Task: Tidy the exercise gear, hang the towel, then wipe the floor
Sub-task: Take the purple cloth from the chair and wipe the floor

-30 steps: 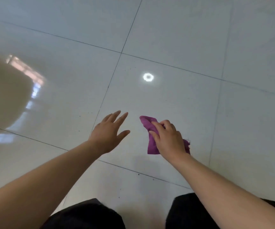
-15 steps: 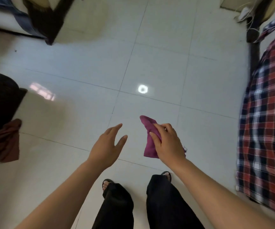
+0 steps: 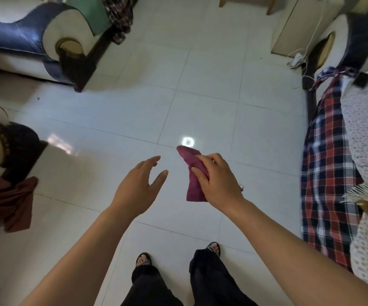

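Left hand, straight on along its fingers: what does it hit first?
The left hand likely meets the upper tip of the crumpled magenta cloth held by the right hand; depth unclear, otherwise only glossy white tiled floor.

- A single view comes from a wide-angle camera worn on the person's head.
- It faces forward and steeply down from standing height onto the tiled floor (image 3: pixel 200 96). The person's sandalled feet (image 3: pixel 143 259) are at the bottom edge.
- Both forearms enter from the bottom corners. The left hand (image 3: pixel 139 186) and the right hand (image 3: pixel 218 184), gripping a purple cloth (image 3: pixel 194 191), sit near mid-frame, close to the lens.
- The edges take in a sofa arm (image 3: pixel 68 40) at upper left and a plaid blanket (image 3: pixel 328 173) along the right.
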Tool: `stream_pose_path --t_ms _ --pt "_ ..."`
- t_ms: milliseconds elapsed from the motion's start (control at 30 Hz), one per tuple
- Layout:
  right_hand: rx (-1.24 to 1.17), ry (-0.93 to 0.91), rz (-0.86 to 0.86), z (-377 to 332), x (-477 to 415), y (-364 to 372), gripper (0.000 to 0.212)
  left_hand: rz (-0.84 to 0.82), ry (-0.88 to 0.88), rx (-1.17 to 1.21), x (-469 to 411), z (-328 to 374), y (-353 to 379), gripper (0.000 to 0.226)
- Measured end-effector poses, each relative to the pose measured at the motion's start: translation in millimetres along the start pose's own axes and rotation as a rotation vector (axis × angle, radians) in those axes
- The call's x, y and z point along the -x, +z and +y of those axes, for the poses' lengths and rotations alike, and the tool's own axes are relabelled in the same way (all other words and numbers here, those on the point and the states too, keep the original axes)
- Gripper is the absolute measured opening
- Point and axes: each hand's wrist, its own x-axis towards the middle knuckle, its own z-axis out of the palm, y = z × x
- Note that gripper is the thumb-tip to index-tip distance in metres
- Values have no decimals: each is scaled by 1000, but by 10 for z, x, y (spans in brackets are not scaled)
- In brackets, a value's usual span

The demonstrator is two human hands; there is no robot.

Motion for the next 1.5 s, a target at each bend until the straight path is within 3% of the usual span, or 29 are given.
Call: stream_pose_path --t_ms 267,433,800,1133,1500 --pt "129 30 152 -409 256 -266 33 -100 171 -19 122 16 -259 55" --pt "86 97 340 -779 508 -317 34 -124 314 -46 176 -58 -555 56" --pt "37 345 644 -1034 1665 -297 40 -300 640 -33 537 335 -554 54" --pt "28 648 876 -525 2959 -580 38 -509 908 -143 1126 1314 119 62" --pt "-13 1013 1088 551 5073 -1040 36 -699 1318 -302 2648 2986 1757 56"
